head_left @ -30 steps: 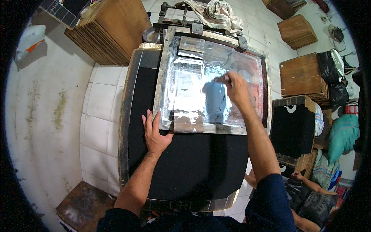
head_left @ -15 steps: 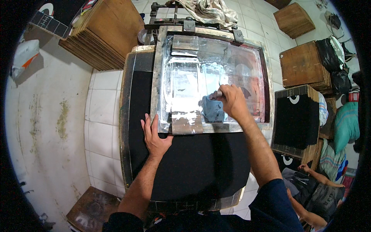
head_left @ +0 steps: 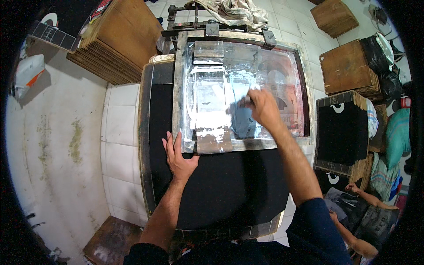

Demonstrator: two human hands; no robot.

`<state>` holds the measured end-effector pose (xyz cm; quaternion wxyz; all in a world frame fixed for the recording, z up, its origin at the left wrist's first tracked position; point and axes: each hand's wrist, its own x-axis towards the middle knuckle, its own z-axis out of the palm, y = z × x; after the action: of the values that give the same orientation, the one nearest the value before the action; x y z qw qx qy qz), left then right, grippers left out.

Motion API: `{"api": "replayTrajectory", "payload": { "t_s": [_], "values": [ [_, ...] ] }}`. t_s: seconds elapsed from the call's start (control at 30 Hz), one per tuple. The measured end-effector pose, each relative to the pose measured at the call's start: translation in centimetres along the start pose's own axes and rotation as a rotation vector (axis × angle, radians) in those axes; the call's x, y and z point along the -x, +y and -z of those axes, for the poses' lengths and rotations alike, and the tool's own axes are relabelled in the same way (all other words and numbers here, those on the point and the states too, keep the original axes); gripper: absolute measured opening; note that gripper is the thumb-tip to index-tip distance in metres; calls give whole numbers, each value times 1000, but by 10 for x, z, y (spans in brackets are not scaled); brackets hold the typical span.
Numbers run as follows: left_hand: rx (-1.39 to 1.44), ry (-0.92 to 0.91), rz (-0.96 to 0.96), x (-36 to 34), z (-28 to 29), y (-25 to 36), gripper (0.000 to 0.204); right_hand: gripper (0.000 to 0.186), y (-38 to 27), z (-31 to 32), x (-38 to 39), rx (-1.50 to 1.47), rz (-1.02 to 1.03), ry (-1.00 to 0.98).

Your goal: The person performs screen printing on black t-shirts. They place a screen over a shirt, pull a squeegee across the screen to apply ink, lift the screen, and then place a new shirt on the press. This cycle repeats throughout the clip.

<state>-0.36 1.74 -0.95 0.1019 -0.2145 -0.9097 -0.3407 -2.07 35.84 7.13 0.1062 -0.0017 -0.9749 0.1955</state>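
Your right hand [head_left: 265, 109] is closed round a tool [head_left: 245, 102] inside the frame [head_left: 179, 84]; your left hand [head_left: 181, 164], fingers spread, touches the frame's near-left corner.

Glare brightens the screen [head_left: 240, 55] while fisheye edges darken.

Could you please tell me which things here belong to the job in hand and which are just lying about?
In the job:
- framed screen
- metal clamps along its far edge
- black fabric beneath
- tool in the right hand

Apparently lying about:
- green sack
- black bags
- white bag
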Motion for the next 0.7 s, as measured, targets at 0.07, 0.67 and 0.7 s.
{"api": "replayTrajectory", "payload": {
  "t_s": [0.07, 0.67, 0.7],
  "values": [
    [1, 1, 3, 0, 0, -1, 95, 14, -14, 0, 25, 37, -73, -3],
    [33, 11, 13, 0, 1, 0, 95, 73, -136, -8, 59, 154, 105, -354],
    [25, 11, 18, -1, 1, 0, 92, 70, -137, -13, 48, 232, 98, -462]
  ]
}}
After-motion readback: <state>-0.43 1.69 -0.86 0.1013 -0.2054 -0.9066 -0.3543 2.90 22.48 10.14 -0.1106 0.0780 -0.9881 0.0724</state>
